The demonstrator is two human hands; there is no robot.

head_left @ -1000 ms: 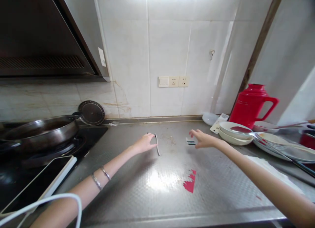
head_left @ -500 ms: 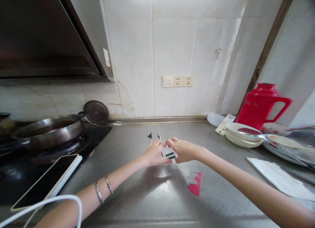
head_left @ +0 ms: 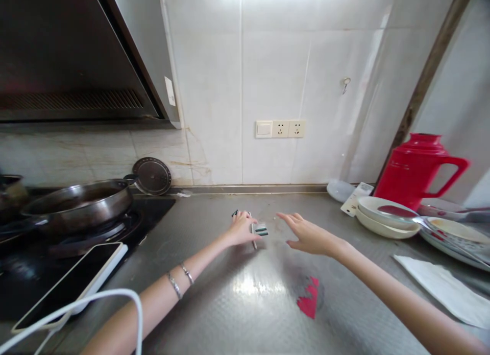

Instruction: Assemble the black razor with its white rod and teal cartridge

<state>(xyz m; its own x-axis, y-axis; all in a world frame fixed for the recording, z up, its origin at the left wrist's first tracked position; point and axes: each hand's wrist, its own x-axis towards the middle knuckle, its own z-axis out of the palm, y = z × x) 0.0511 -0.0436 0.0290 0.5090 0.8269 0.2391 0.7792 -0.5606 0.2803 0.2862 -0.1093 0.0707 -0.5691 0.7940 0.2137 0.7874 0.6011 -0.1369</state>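
Note:
My left hand (head_left: 242,229) is low over the steel counter (head_left: 214,304), thumb and fingers apart. It partly covers a thin pale stick (head_left: 254,241), and I cannot tell whether it touches it. Past its fingertips shows the dark end of another slim piece (head_left: 235,212), the rest hidden by the hand. Two short dark green bars (head_left: 261,231), apparently on a clear or pale backing, lie just right of the thumb. To their right my right hand (head_left: 308,235) hovers, fingers stretched out, holding nothing.
A torn red patch (head_left: 309,300) marks the counter. Left are a phone (head_left: 72,283) with a white cable (head_left: 111,292) and a pan (head_left: 84,204) on the stove. Right stand a red thermos jug (head_left: 413,168), stacked bowls (head_left: 383,225) and a white cloth or paper (head_left: 440,288).
My right hand has let go of the small pieces and moved right, its fingers opening out. The green bars sit slightly farther back. My left hand stays near the stick, and the view has shifted slightly.

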